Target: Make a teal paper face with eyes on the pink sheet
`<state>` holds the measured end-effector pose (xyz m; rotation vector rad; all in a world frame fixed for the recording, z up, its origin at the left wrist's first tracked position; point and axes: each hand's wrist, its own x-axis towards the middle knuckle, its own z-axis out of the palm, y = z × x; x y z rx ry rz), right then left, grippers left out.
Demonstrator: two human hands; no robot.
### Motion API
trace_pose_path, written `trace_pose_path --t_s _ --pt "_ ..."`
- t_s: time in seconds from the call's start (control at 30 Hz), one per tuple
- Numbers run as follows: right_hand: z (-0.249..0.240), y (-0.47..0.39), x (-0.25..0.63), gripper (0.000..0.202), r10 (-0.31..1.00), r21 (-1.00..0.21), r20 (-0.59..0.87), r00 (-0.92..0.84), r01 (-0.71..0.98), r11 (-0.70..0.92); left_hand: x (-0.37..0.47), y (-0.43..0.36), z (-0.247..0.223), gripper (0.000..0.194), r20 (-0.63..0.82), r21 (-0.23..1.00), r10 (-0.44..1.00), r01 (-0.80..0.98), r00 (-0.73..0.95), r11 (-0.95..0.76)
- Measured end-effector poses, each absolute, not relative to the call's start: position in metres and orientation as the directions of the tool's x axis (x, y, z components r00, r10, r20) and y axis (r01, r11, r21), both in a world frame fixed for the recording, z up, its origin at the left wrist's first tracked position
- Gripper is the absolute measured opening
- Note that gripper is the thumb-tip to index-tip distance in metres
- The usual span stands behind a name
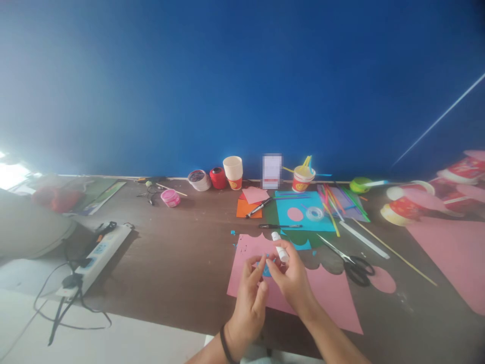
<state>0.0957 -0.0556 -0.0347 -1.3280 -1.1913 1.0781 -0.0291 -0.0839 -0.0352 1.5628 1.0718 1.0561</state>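
Observation:
Above a pink paper sheet [326, 301] with scalloped cut edges, both my hands are close together around a small blue paper piece [267, 270]. My left hand [251, 298], with a dark band at the wrist, has its fingers closed on the piece. Thumb and fingers of my right hand [293, 278] meet the same piece from the other side. A white glue-stick-like tube [279, 246] lies against the right index finger; whether it is gripped or rests on the paper I cannot tell. Scissors with black handles [356, 268] lie to the right beside a pink paper circle [382, 280].
Behind are pens [280, 226], blue paper [284, 212], a tape roll [314, 214], coloured pipe-cleaner-like strips [331, 207] and paper cups [233, 172]. Red-and-white cup pieces [409, 205] crowd the right. A power strip [100, 258] with cables lies left. A blue wall [242, 91] bounds the table.

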Motion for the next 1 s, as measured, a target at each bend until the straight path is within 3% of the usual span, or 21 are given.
trace_pose_path --t_s 0.3,0.4,0.5,0.67,1.0 --pt "-0.034 -0.051 0.106 0.031 0.990 -0.988 -0.031 0.136 0.145 -0.050 -0.037 -0.085 -0.042 0.054 0.173 0.855 0.939 0.427 0.298 -0.294" --pt "-0.038 -0.049 0.118 0.029 0.990 -0.967 -0.015 0.142 0.251 -0.050 -0.045 -0.082 -0.033 0.048 0.164 0.714 0.916 0.596 0.367 -0.367" --pt "-0.046 -0.051 0.126 0.025 0.990 -0.933 0.005 0.139 0.358 -0.045 -0.049 -0.079 -0.023 0.038 0.055 0.509 0.874 0.739 0.483 -0.441" --pt "-0.058 -0.056 0.124 0.024 0.993 -0.871 0.042 0.109 0.490 -0.017 -0.043 -0.078 -0.022 0.041 -0.092 0.285 0.840 0.823 0.534 -0.492" --pt "-0.064 -0.052 0.117 0.023 0.993 -0.693 0.099 0.060 0.721 0.026 -0.030 -0.084 -0.029 0.038 -0.152 0.220 0.843 0.850 0.515 -0.479"
